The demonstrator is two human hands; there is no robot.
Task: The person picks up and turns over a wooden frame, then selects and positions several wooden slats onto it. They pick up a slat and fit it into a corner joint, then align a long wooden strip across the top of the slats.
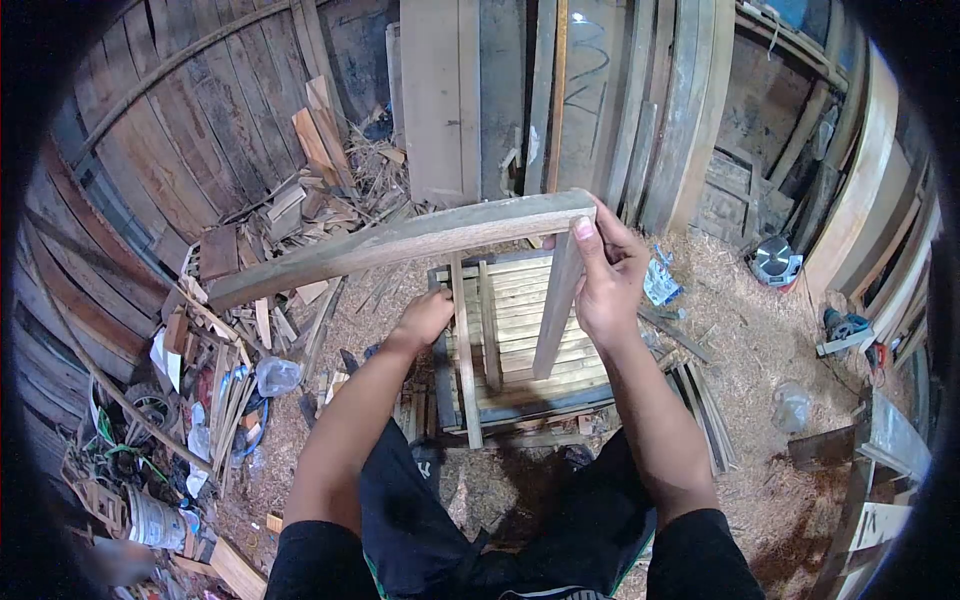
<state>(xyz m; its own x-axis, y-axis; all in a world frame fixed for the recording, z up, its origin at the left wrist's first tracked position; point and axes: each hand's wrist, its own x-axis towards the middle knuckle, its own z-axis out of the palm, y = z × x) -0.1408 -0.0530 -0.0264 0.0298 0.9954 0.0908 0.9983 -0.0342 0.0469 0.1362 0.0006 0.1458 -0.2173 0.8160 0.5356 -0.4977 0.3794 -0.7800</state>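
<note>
Head view: a long wooden rail (400,243) is held at chest height above a slatted wooden frame (520,340). Its long axis runs from lower left to upper right, the far end pointing toward the scrap wood pile (300,200). The right hand (608,272) is clamped on the rail's right end where it meets an upright piece (555,310). The left hand (425,318) is closed around a thin slat (463,350) below the rail. The hands are apart. Sawdust floor (740,380) lies beneath.
</note>
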